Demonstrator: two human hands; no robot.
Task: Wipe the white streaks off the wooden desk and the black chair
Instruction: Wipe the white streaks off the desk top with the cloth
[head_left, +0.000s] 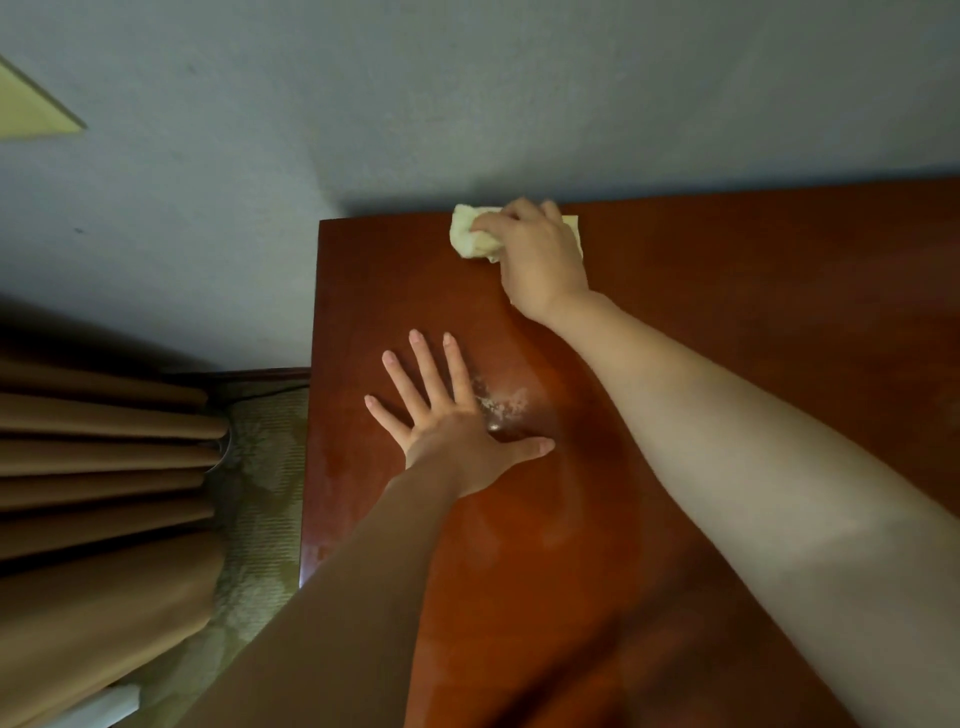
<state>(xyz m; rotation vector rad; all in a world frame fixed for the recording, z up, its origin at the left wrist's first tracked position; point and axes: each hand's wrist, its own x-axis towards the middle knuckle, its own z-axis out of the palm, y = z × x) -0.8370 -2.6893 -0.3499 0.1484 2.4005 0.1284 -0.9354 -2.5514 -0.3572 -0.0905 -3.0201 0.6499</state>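
Observation:
A glossy reddish-brown wooden desk (753, 322) fills the right half of the view. My right hand (540, 254) grips a bunched pale yellow cloth (470, 234) at the desk's far edge, against the wall. My left hand (447, 415) rests flat on the desk with fingers spread, near the left edge. A patch of white streaks (504, 402) lies on the wood just right of my left hand's fingers. The black chair is not in view.
A grey-blue wall (467, 93) stands directly behind the desk. Brown pleated curtains (104, 467) hang at the left, over patterned greenish carpet (260, 493) beside the desk's left edge.

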